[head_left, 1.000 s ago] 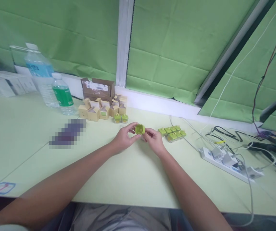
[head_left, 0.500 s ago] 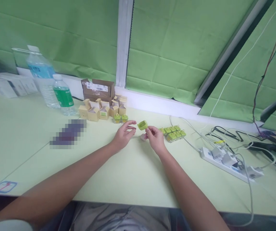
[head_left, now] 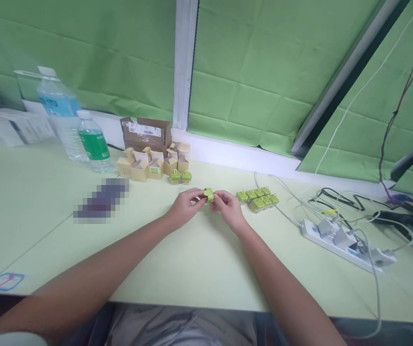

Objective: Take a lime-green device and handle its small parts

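Note:
Both hands meet over the pale green table [head_left: 199,259], pinching one small green plastic piece [head_left: 208,194] between their fingertips. My left hand [head_left: 185,207] grips it from the left with curled fingers, and my right hand [head_left: 228,207] holds its right side. A cluster of several similar green pieces [head_left: 259,199] lies just right of my right hand. Two more green pieces [head_left: 181,177] stand behind my left hand, in front of several small tan boxes [head_left: 151,163].
A brown cardboard box [head_left: 146,131] stands behind the tan boxes. Two water bottles [head_left: 80,129] and white boxes [head_left: 8,126] sit at the far left. A white power strip [head_left: 343,242] with plugs and tangled cables lies at the right. A blurred dark patch [head_left: 101,200] lies left of centre.
Half a second ago my right hand alone held the green piece with my left hand open beside it. Now both hands pinch it together, lower and closer to the table.

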The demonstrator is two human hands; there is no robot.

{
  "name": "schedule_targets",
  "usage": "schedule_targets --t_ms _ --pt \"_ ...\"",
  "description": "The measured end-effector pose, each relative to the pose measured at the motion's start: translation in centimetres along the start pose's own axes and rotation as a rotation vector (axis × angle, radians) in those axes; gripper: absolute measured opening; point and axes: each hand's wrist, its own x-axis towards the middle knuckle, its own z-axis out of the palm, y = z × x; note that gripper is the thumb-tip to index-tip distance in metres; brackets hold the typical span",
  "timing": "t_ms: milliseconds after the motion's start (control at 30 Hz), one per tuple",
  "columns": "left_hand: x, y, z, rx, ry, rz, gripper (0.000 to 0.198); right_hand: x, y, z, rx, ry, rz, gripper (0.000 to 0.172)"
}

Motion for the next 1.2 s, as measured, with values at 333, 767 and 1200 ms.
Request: schedule_targets --t_ms 333,767,1200 --pt "0.1 -0.8 -0.3 -0.032 -0.028 -0.08 0.014 -0.2 0.0 -0.6 0.047 -0.055 0.136 0.034" --pt "0.1 -1.2 -0.1 -0.089 -0.069 -0.139 0.015 -0.1 -0.1 -0.8 0.099 -0.112 0.193 0.041" --pt "0.0 -1.7 -0.1 -0.17 -0.14 -0.175 0.017 -0.1 0.3 -0.2 0.03 0.014 0.08 0.04"
